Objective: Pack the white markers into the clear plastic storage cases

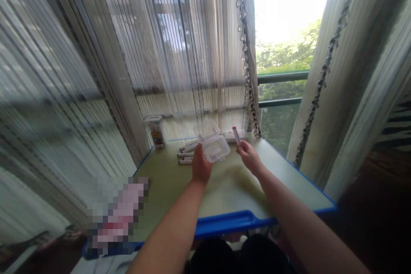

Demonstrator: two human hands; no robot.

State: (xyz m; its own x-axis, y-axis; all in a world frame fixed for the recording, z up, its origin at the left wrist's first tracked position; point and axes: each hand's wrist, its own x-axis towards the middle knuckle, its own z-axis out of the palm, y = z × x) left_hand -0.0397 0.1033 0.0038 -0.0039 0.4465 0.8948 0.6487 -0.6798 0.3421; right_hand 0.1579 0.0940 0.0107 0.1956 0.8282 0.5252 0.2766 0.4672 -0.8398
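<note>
My left hand (201,166) is closed around the near left side of a clear plastic box (215,149), whose lid stands raised at the back. The box is held tilted above the table, and no contents can be made out in it. In my right hand (248,156) a marker (236,135) stands nearly upright, white with a red upper end, pinched between thumb and fingers to the right of the box. Several white markers (185,155) with dark ends lie on the table just left of my left hand, partly hidden by it.
The pale green table (237,192) has a blue edge with a shallow front groove (224,222). A clear lidded container (156,132) stands at the back left. A whitish case (231,135) lies at the back. A pixelated pinkish patch covers the left corner. Curtains (192,51) hang close behind.
</note>
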